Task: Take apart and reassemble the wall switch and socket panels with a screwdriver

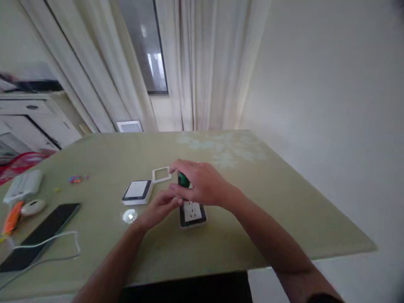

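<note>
A screwdriver with a green and black handle (183, 180) stands roughly upright in my right hand (205, 182), whose fingers wrap round the handle from above. Below it lies a white wall socket (193, 212) with a dark frame and several plug slots, face up on the table. My left hand (161, 206) is by the socket's upper left corner, thumb and fingers pinched close under the handle. What sits between those fingertips is hidden, and so is the screwdriver's tip. To the left rests a second white unit with a dark border (136, 191), touching or nearly touching an open white frame (161, 174).
The greenish table (284, 219) bears a shiny round clear item (129, 216), small colourful pieces (77, 179), a black flat slab (41, 235), a white cable (75, 244), an orange tool (13, 217) and a white case (23, 186). Curtains (214, 63) hang behind.
</note>
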`<state>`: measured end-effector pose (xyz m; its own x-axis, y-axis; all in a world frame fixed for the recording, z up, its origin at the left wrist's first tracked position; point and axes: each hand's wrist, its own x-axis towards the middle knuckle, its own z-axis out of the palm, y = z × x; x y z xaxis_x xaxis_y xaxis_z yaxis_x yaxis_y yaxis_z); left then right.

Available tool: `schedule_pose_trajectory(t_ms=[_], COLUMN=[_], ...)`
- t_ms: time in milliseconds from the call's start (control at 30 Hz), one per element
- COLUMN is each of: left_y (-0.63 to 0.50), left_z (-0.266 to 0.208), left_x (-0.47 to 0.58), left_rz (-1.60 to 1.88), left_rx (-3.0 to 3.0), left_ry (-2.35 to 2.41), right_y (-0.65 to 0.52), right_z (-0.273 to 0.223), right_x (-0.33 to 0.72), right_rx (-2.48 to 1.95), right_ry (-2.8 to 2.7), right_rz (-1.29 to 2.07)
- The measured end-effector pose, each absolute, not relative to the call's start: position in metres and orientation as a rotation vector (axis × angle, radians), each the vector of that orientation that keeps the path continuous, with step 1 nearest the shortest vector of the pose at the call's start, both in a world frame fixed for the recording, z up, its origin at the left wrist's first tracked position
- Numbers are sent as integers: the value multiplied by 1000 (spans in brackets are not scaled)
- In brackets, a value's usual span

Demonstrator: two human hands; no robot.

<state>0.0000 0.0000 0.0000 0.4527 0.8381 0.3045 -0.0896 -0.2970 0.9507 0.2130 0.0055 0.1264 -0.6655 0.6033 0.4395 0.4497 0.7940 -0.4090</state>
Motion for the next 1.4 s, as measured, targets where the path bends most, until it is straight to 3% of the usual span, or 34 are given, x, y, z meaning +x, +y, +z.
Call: schedule_pose_trajectory(t_ms=[167,367,933,1400], left_y=[0,-2,1,-1], left_z=[-7,-2,-8,-2], left_x=[9,2,9,11], left_rz=[1151,988,1153,996], left_rx=[1545,1574,1415,1447], left_ry=[672,664,660,662], right_y=[4,4,5,7], right_z=[129,128,127,127], right_x=[211,212,211,211], right_rx=[-786,-782,-761,-718], right_ry=[-2402,-2380,-2350,-2284], right_rz=[363,342,354,376])
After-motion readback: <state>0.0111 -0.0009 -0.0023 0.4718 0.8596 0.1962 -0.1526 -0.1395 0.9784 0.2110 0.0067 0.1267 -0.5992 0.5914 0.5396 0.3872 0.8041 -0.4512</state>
